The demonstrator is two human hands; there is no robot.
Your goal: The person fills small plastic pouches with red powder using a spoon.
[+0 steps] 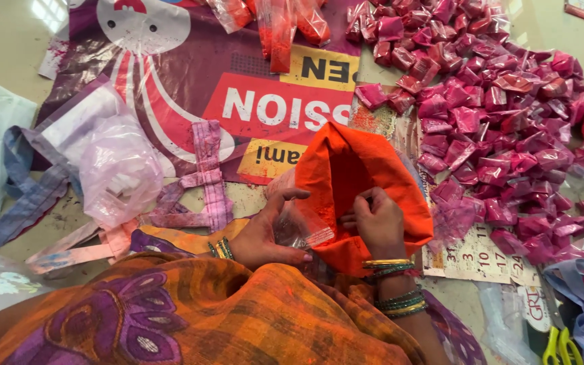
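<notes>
At the near edge of the floor: a person sits with both hands at an orange cloth bag [346, 169] of orange powder, its mouth open and standing up between the hands.
Left hand [265, 233]: fingers curled around a small clear plastic pouch [299, 228], thumb under it and forefinger arched over the top; the grip is closed on the pouch. Green and gold bangles sit on the wrist.
Right hand [376, 220]: fingers bent inward and pinched on the near rim of the orange cloth bag, just beside the pouch. Gold and green bangles ring this wrist too.
Small clear plastic pouch: held against the left side of the bag's mouth, touching the orange cloth; whether it holds powder I cannot tell.
Floor to the right: a wide heap of small filled pink powder packets [495, 115], spreading toward the far right corner, some lying on a printed calendar sheet [474, 260].
Far edge: several longer packets of red-orange powder [282, 27] on a printed banner [190, 74] spread over the floor.
Left side: a crumpled clear plastic bag [119, 169] and pink-stained strips of checked cloth [204, 172].
Near right corner: yellow-green scissor handles [561, 346] beside bluish cloth.
Lap: orange and purple patterned garment [170, 318] fills the near foreground.
</notes>
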